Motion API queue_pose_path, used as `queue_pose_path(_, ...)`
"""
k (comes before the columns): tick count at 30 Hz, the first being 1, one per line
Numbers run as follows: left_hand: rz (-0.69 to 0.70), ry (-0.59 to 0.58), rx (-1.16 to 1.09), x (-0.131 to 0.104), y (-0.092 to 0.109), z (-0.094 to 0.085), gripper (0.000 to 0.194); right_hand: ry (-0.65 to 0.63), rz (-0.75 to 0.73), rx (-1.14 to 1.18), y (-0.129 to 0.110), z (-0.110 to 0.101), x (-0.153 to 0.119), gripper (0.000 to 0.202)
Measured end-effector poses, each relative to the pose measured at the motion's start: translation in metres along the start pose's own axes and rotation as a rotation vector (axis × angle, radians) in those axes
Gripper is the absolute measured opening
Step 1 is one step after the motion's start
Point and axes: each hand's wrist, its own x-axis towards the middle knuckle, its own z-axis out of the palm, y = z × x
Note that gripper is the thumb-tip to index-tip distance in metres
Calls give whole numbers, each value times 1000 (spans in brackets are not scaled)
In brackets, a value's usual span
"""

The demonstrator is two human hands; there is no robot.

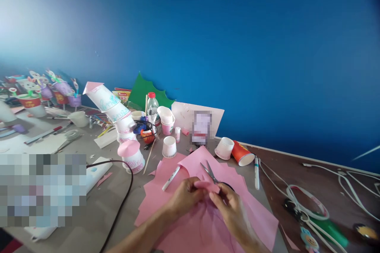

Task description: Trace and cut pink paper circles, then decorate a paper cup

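Observation:
Both hands meet over pink paper sheets (169,213) spread on the table. A small cut piece of pink paper (207,185) is pinched between them. My left hand (187,195) closes on its left side, and my right hand (227,201) grips its right side with thumb and fingers. Just behind the hands lie scissors (210,172) with their blades apart, the handles partly hidden by my right hand. A white marker (171,178) rests on the sheets to the left of the hands.
A leaning stack of decorated paper cups (117,114) stands at the left, near a black cable (128,189). White cups (170,147), a red cup (242,153) and a bottle (152,104) sit behind the sheets. White cables (308,201) lie at right, before a blue wall.

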Motion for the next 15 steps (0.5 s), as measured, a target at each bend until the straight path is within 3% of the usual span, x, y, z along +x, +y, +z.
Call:
queue_pose_path(4,24,128,-101,2,0,-4,25,-14,39,132,0,-11,7,33)
queue_pose_path(9,57,253,-48,3,1,-9,32,49,69,6,-5,-30,32,38)
queue_pose_path(11,173,269,55,1,0,-10,32,7,53,-67,-12,-35,49,38)
queue_pose_path(15,575,183,405,-1,-8,-12,39,-118,12,-166,-26,-26,99,32)
